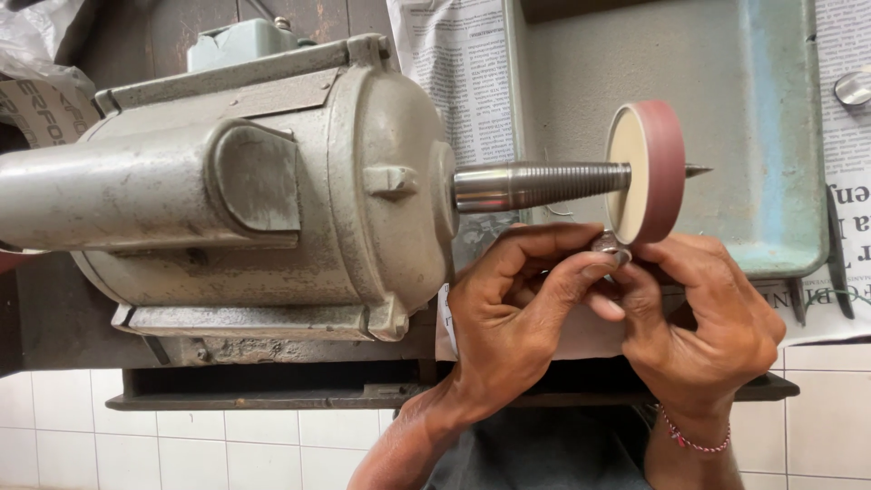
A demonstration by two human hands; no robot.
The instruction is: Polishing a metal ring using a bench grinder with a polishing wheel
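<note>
A grey bench motor (pixel 245 191) fills the left and middle of the view. Its threaded tapered spindle (pixel 535 184) points right and carries a reddish sanding wheel (pixel 649 172) with a cream face. My left hand (pixel 517 313) and my right hand (pixel 703 322) meet just below the wheel. Together their fingertips pinch a small silvery metal piece (pixel 610 245), which sits against the wheel's lower edge. Most of the piece is hidden by my fingers. A red bead bracelet (pixel 691 441) circles my right wrist.
A grey-blue metal tray or guard (pixel 771 136) stands behind the wheel. Newspaper sheets (pixel 458 73) line the wall at the back. A dark shelf edge (pixel 272 386) runs under the motor, with white tiles (pixel 136 436) below it. A round metal knob (pixel 853 89) shows at the right.
</note>
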